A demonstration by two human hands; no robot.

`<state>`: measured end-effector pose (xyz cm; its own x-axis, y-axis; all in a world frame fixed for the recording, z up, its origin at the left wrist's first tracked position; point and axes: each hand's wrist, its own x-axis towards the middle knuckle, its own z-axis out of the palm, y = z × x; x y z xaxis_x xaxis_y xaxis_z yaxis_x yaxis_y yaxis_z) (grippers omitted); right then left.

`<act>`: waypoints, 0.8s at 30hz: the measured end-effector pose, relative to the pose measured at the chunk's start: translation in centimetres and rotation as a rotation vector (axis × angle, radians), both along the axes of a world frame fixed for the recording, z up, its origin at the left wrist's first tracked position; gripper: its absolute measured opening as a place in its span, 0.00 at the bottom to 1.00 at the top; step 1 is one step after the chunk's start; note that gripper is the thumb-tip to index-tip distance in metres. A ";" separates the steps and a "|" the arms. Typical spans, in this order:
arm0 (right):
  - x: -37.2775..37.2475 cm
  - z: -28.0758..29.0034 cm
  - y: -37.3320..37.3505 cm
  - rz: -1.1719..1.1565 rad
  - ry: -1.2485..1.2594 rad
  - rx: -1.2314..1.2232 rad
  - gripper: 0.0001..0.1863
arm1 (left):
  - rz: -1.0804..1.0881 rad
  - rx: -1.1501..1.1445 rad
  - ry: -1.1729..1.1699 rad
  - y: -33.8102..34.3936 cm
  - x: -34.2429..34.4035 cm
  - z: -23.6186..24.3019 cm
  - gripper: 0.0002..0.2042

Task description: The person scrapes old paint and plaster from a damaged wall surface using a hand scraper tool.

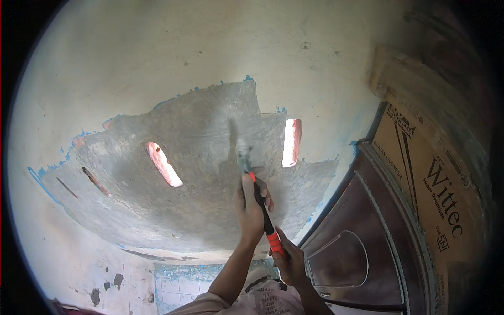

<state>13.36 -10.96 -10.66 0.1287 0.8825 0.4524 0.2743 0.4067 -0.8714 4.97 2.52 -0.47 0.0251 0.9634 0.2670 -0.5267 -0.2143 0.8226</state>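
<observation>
A hammer (260, 195) with a black and red handle slants up toward a bare grey patch of wall (210, 121). Its metal head is blurred and close to the wall; whether it touches cannot be told. Just below the head, my left hand (251, 206) is closed round the upper handle. Lower down, my right hand (290, 258) grips the red end of the handle. Two bright slots, the left slot (164, 165) and the right slot (292, 143), pierce the patch on either side of the hammer.
Pale painted wall (157, 58) with flaking blue edges surrounds the patch. A dark brown door (336, 257) stands at the right, beside a flattened brown cardboard sheet (420, 173). Narrow dark slits (95, 182) mark the patch's left side. Tiles (178, 283) show low behind my arms.
</observation>
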 end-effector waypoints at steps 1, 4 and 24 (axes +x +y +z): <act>0.2 0.1 0.0 0.052 0.044 -0.077 0.32 | -0.027 -0.020 -0.041 0.0 0.0 0.5 0.22; -0.3 2.1 1.1 -0.054 -0.147 0.217 0.34 | -0.122 0.018 -0.039 0.3 -0.2 1.9 0.25; -3.6 5.8 3.5 -0.396 -0.227 0.210 0.28 | -0.408 -0.038 -0.141 2.0 0.1 4.0 0.23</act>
<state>9.73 -7.47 -4.89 0.3133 0.6726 0.6704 0.6166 0.3928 -0.6823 5.03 4.57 3.51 0.3716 0.8913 0.2599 -0.6699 0.0636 0.7397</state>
